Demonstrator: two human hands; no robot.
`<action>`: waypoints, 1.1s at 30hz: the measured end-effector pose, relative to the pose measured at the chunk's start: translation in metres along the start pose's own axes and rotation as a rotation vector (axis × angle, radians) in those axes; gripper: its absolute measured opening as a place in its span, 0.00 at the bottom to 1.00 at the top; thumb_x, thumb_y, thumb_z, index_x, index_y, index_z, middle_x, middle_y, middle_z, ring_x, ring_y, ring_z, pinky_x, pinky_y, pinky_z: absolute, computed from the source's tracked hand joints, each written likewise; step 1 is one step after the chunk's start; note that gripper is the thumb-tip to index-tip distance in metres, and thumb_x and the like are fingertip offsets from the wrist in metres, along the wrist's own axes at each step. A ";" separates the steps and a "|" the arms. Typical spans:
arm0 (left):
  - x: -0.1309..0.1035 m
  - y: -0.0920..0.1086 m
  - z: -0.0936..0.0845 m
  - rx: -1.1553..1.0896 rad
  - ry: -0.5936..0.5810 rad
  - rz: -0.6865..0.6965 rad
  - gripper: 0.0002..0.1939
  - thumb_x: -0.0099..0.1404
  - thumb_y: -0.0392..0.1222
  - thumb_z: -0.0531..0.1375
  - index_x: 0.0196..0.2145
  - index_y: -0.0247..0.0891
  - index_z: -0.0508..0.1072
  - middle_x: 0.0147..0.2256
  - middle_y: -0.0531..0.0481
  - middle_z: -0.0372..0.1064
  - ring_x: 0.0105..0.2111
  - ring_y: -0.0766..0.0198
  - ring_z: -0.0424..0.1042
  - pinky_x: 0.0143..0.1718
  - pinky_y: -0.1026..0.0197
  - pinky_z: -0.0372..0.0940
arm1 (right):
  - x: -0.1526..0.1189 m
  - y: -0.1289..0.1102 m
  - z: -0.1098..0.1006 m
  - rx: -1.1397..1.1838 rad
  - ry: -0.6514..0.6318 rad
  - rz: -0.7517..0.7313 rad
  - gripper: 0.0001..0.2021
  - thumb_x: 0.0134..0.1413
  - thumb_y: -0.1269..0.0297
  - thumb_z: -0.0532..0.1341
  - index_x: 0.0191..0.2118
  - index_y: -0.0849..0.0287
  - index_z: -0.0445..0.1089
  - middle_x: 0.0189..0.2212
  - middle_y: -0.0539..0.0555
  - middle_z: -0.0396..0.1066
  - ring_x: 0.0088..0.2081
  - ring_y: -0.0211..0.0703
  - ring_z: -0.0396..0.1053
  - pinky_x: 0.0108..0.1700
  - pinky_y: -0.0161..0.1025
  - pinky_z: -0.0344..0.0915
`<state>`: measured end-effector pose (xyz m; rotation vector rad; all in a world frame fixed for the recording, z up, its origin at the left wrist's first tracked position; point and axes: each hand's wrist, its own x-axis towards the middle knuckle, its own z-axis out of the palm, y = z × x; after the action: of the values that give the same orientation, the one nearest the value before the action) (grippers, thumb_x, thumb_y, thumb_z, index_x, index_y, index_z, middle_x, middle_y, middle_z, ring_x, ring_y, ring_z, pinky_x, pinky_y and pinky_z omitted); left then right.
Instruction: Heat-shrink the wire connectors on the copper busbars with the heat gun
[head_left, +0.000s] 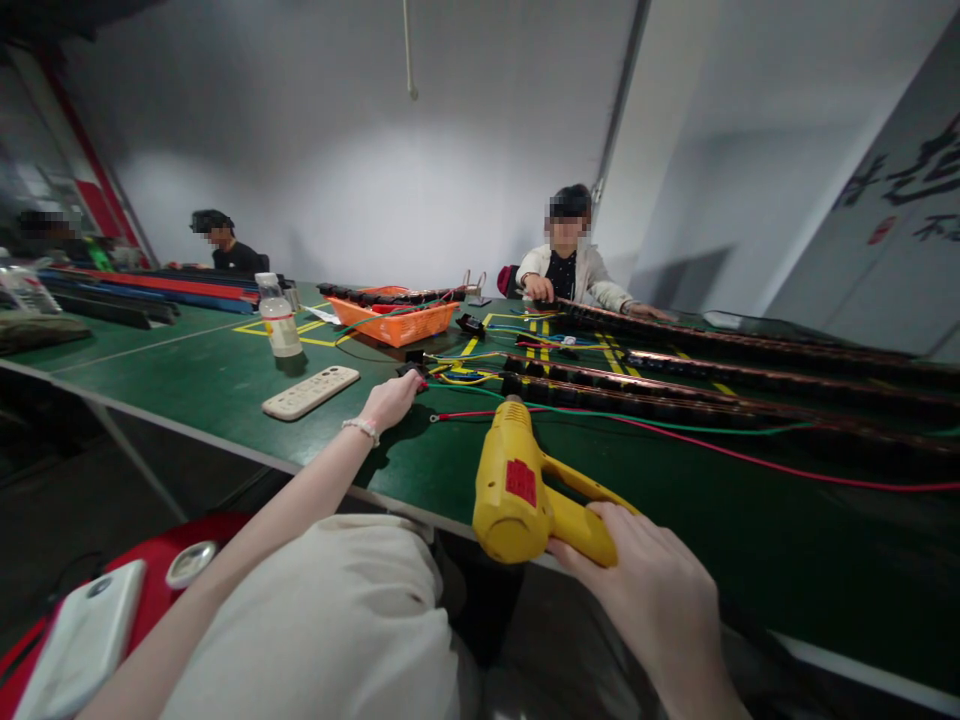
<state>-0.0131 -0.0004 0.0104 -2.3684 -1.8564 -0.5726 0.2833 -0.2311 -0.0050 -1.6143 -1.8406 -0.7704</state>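
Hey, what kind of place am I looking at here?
Most likely an electrical assembly workshop. A long green workbench carries rows of long dark strips with red and green wires, the right hand holds a yellow heat gun, and other people sit at the same bench.

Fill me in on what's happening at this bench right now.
The person wearing the camera sits at a green worktable. Their right hand grips the handle of a yellow heat gun, its nozzle pointed at the red wire and green wire. Their left hand reaches forward to a small black part at the wire ends. Long black strips lie across the table. Opposite, another person handles one strip. A remote, bottle and orange basket sit nearby.
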 end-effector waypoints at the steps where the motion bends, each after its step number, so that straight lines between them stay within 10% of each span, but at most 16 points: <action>1: 0.000 0.000 0.000 0.001 0.003 0.003 0.20 0.70 0.49 0.35 0.42 0.42 0.63 0.34 0.46 0.72 0.35 0.56 0.72 0.32 0.60 0.60 | -0.002 0.003 -0.002 -0.019 -0.011 0.010 0.29 0.53 0.36 0.47 0.33 0.59 0.68 0.26 0.53 0.70 0.27 0.41 0.64 0.31 0.38 0.53; 16: -0.003 0.003 -0.004 0.020 -0.011 -0.013 0.19 0.70 0.48 0.35 0.40 0.41 0.62 0.34 0.46 0.72 0.34 0.58 0.73 0.34 0.61 0.60 | -0.019 0.019 -0.021 -0.241 0.006 -0.009 0.28 0.57 0.40 0.44 0.34 0.60 0.66 0.24 0.53 0.68 0.25 0.42 0.63 0.30 0.39 0.53; 33: -0.005 0.004 -0.005 -0.028 -0.004 0.001 0.18 0.70 0.49 0.37 0.40 0.42 0.63 0.34 0.46 0.72 0.35 0.58 0.73 0.35 0.61 0.61 | 0.014 -0.020 0.017 -0.026 0.057 -0.092 0.27 0.56 0.39 0.45 0.31 0.60 0.67 0.23 0.53 0.68 0.26 0.40 0.63 0.31 0.38 0.52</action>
<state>-0.0114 -0.0074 0.0140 -2.3897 -1.8613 -0.5981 0.2610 -0.2111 -0.0074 -1.5162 -1.8824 -0.8754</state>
